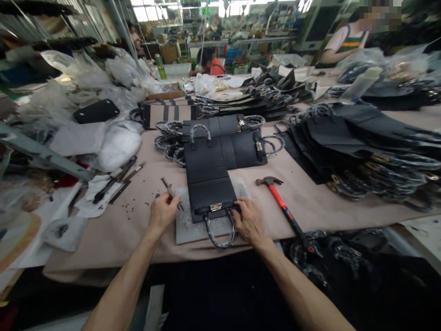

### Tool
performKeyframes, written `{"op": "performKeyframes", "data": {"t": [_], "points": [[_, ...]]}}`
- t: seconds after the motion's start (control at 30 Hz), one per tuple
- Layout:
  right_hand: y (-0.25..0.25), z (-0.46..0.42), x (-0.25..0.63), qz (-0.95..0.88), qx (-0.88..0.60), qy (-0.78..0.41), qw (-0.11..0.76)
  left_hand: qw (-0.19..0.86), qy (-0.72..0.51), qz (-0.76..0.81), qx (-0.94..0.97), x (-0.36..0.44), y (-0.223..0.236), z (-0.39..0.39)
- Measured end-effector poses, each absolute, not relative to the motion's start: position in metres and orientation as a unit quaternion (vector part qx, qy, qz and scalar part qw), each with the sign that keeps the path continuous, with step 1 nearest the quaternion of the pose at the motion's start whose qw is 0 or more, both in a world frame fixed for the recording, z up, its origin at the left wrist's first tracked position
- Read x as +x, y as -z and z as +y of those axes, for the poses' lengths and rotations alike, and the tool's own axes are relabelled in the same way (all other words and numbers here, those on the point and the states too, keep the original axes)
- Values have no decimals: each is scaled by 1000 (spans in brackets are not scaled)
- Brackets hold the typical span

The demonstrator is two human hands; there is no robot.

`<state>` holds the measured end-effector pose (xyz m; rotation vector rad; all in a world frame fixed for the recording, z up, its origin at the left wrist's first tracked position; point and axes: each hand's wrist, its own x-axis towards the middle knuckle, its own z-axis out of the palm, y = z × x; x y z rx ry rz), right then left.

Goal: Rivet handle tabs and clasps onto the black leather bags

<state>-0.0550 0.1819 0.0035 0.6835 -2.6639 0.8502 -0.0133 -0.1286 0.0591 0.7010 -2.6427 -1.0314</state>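
Observation:
A black handbag panel (210,184) lies flat over a grey slab (186,230), with a gold clasp (216,207) and a plastic-wrapped handle (220,241) at its near end. My left hand (164,210) is closed around a slim pronged metal punch (167,186), left of the panel and apart from it. On the panel's right edge, beside the clasp, my right hand (248,219) rests with curled fingers pinching the strap end. Its fingertips are partly hidden. A claw hammer (280,202) with a red and black grip lies to the right of that hand.
More black bag panels (241,149) lie just behind, and a large stack (358,142) of them fills the right. Small dark bits (129,207) and hand tools (115,184) are scattered at left, near plastic bags (119,142). A co-worker (347,41) is at the far right.

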Motion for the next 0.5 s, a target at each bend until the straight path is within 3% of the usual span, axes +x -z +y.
{"op": "performKeyframes", "data": {"t": [0.17, 0.4, 0.5], "points": [[-2, 183, -55, -914, 241, -296, 135, 62, 182, -940, 283, -9, -56, -156], [1, 185, -56, -915, 257, -262, 169, -56, 91, -938, 330, -19, -64, -199], [3, 186, -58, -915, 256, -265, 163, -17, 38, -951, 308, -15, -65, -197]]}}
